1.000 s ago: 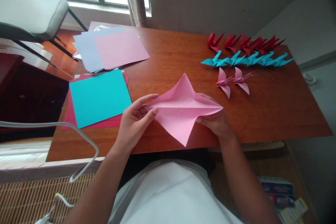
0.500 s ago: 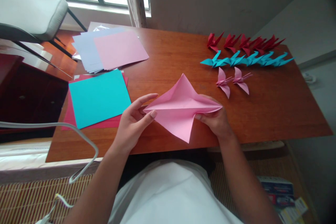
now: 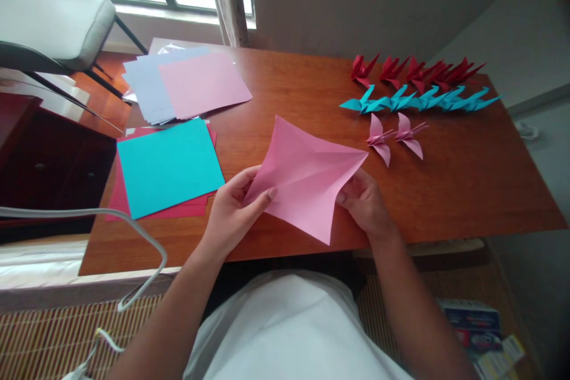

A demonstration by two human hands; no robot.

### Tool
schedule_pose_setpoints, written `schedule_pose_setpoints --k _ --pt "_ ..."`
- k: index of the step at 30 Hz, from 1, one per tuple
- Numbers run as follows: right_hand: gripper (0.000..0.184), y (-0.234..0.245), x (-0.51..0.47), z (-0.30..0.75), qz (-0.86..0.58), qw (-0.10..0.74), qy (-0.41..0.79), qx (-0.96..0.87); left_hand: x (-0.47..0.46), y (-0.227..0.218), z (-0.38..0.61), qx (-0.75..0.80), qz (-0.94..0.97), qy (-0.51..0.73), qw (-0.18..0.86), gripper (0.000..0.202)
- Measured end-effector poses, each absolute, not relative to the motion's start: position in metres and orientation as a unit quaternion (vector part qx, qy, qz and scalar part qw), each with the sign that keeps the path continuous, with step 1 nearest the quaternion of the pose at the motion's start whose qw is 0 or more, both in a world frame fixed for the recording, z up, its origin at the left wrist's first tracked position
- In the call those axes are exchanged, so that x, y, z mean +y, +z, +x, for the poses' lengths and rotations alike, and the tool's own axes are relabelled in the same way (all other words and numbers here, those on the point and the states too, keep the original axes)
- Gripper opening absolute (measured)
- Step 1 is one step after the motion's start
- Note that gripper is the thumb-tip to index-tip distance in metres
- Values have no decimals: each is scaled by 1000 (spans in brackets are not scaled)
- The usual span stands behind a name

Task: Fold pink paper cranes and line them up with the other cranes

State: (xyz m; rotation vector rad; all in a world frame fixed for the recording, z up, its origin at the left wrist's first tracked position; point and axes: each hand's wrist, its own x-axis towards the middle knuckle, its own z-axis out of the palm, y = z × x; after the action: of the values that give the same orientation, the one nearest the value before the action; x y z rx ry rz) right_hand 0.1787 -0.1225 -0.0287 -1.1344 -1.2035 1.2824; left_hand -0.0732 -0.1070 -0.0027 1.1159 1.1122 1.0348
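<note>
A square sheet of pink paper (image 3: pixel 307 178) is spread between my two hands, a little above the front of the table. Creases cross its surface, and its edges curve up slightly. My left hand (image 3: pixel 236 205) pinches the left corner, thumb on top and fingers underneath. At the right side, my right hand (image 3: pixel 365 202) grips the paper from below and behind; part of those fingers is hidden by the sheet. Two folded pink paper cranes (image 3: pixel 378 140) lie beyond my right hand.
Folded blue cranes (image 3: pixel 418 101) and red cranes (image 3: pixel 414 74) stand in rows at the back right of the wooden table (image 3: pixel 285 89). On the left lie blue paper (image 3: pixel 171 169) over red sheets, and a pale paper stack (image 3: pixel 205 86). A white cable (image 3: pixel 133 222) loops at front left.
The pink paper has opened out from its raised middle fold into a flatter sheet and turned. Its right corner has moved up and its far corner left. Both hands still hold it.
</note>
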Motion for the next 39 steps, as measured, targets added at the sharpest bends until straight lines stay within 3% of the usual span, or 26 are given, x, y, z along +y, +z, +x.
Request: schedule_pose_setpoints --k 8,20,28,32,39 --pt "84 -22 -122 182 -466 510 518 -505 -104 -2 -78 467 494 410 608 38" --pt "65 -25 -120 143 -552 594 451 -374 -112 1 -64 512 633 384 435 35" --pt "96 -36 -123 131 -610 574 331 -434 -117 6 -55 522 671 373 372 36" --pt "99 -35 -124 127 -616 571 324 -436 -118 5 -54 517 662 385 384 38" --pt "78 -19 -134 138 -555 564 453 -411 -118 7 -62 511 557 417 505 52"
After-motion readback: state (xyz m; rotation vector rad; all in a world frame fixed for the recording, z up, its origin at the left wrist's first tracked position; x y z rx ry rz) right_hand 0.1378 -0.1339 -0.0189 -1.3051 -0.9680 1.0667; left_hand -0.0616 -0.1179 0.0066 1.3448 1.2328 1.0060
